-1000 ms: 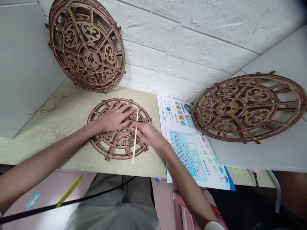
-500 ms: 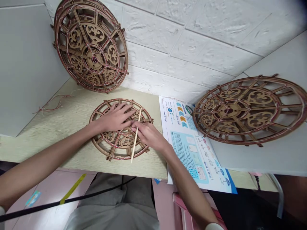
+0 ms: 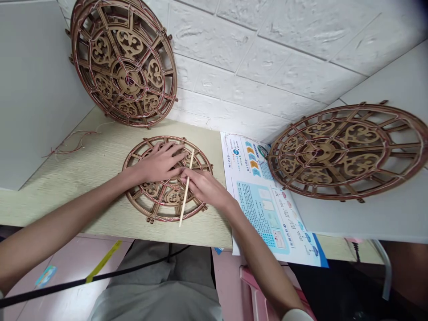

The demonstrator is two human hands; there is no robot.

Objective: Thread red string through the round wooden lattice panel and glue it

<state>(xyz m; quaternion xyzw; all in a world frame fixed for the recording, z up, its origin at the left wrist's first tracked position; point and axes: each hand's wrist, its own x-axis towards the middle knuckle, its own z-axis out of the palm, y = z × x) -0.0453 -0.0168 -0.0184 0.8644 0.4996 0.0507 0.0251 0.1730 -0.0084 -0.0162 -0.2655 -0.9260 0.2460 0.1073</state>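
Observation:
A round brown openwork wheel (image 3: 174, 196), with scrolled panels and reddish wires along its ribs, lies flat on the table. My left hand (image 3: 162, 161) rests on its upper left part, palm down with the fingers spread. Over the right half of the wheel, my right hand (image 3: 206, 186) is closed on a thin pale wooden stick (image 3: 183, 203). The stick slants across the wheel, its lower end reaching past the near rim. My right fingertips meet close to the wheel's centre, beside my left thumb. Whether they also pinch a wire cannot be made out.
More such wheels (image 3: 129, 80) lean against the white brick wall at the back left, and another wheel (image 3: 319, 152) leans at the right. Printed sheets (image 3: 247, 187) lie beside my right arm. Loose wires (image 3: 78, 142) lie on the left of the table (image 3: 96, 196).
The stick's lower end has shifted slightly left with my right hand. My left hand stays spread on the wheel. The whole view has moved a little.

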